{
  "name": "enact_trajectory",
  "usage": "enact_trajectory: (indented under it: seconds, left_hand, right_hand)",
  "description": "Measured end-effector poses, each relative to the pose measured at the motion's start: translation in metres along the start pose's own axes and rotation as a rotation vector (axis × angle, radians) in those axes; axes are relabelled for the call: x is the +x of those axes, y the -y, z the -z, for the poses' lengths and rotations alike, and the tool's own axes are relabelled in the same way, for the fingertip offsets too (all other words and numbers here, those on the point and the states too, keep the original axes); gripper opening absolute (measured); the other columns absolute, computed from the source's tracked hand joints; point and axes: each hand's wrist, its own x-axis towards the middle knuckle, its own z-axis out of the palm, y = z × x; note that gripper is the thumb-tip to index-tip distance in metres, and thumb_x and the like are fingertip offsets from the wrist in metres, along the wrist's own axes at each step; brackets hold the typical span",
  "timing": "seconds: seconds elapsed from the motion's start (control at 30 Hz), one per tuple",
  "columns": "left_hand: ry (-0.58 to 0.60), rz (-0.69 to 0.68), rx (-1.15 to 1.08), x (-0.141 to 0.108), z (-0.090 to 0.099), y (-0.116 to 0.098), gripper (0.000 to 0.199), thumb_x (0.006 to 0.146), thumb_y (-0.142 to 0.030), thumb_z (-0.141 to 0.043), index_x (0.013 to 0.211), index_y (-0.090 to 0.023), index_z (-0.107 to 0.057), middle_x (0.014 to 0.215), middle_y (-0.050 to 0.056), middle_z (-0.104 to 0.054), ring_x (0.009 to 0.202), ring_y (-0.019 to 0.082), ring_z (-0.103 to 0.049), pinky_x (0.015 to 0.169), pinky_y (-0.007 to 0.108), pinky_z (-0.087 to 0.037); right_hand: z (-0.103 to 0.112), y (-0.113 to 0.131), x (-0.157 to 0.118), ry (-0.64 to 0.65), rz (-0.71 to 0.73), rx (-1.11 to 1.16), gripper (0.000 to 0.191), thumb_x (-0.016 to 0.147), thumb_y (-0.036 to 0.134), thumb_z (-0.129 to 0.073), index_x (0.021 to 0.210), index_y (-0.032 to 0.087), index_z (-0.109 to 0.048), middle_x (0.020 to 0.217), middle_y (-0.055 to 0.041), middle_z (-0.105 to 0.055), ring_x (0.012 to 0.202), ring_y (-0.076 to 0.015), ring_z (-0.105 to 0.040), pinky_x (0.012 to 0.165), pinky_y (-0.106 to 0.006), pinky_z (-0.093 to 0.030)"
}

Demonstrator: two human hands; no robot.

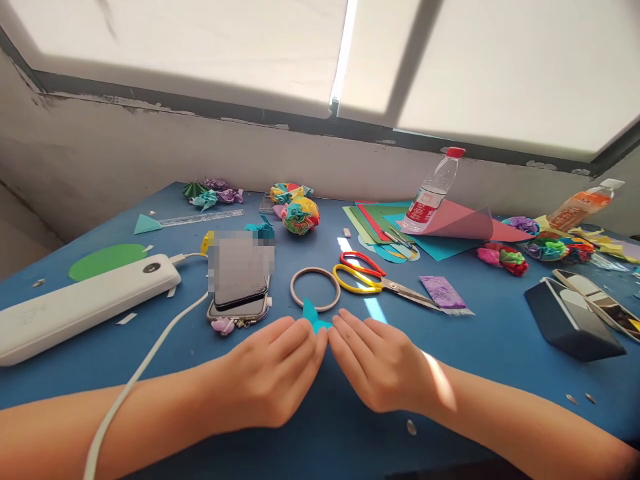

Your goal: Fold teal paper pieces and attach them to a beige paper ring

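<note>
A small piece of teal paper (pixel 311 312) stands up between my fingertips, just in front of a round ring (pixel 294 288). My left hand (pixel 275 367) is closed on the paper from the left, its fingers bent together. My right hand (pixel 377 360) meets it from the right, fingers pressed together at the paper's lower edge. The fingers hide most of the paper's lower part. Beyond my right hand lie scissors (pixel 360 288) with red and yellow handles.
Phones (pixel 240 273) and a white power bank (pixel 90 300) with a cable (pixel 150 357) are at the left. Folded paper balls (pixel 300 215), coloured sheets (pixel 450 245), a water bottle (pixel 425 200), an orange bottle (pixel 580 207) and a dark box (pixel 573 323) stand farther off.
</note>
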Motion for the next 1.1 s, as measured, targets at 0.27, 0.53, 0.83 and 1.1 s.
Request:
enact_trajectory:
  seconds: [0.27,0.53,0.83,1.1]
  left_hand:
    - [-0.018,0.076,0.009,-0.003,-0.005,0.028,0.025,0.089,-0.002,-0.036,0.084,-0.006,-0.060,0.068,0.009,-0.061,0.072,0.020,-0.056,0.061,0.032,-0.052]
    - [0.110,0.481,-0.337,-0.002,-0.010,0.026,0.025,0.090,-0.006,-0.039,0.077,-0.012,-0.060,0.071,0.005,-0.057,0.068,0.016,-0.049,0.062,0.028,-0.047]
    - [0.135,0.187,-0.093,0.001,-0.006,0.022,0.026,0.086,0.000,-0.039,0.072,-0.010,-0.059,0.063,0.005,-0.052,0.061,0.017,-0.045,0.059,0.032,-0.046]
    - [0.050,-0.024,0.132,0.005,0.000,0.019,0.028,0.089,-0.002,-0.038,0.073,-0.009,-0.060,0.063,0.005,-0.058,0.065,0.018,-0.056,0.054,0.030,-0.045]
  right_hand:
    - [-0.021,-0.021,0.029,0.164,-0.022,-0.013,0.022,0.086,0.003,-0.045,0.068,0.015,-0.047,0.055,0.0028,-0.047,0.048,-0.0103,-0.043,0.047,-0.027,-0.026]
    - [-0.020,-0.018,0.027,0.151,-0.109,0.026,0.026,0.087,0.002,-0.039,0.066,0.018,-0.042,0.056,0.0034,-0.042,0.048,-0.0106,-0.033,0.049,-0.027,-0.021]
    - [-0.013,-0.011,0.024,0.193,-0.183,0.114,0.024,0.086,0.002,-0.039,0.068,0.017,-0.045,0.059,0.0021,-0.045,0.051,-0.0118,-0.035,0.050,-0.027,-0.021]
    - [-0.015,-0.009,0.013,0.303,-0.215,0.278,0.025,0.082,-0.001,-0.034,0.069,0.017,-0.047,0.061,0.0009,-0.047,0.053,-0.0120,-0.037,0.051,-0.026,-0.025]
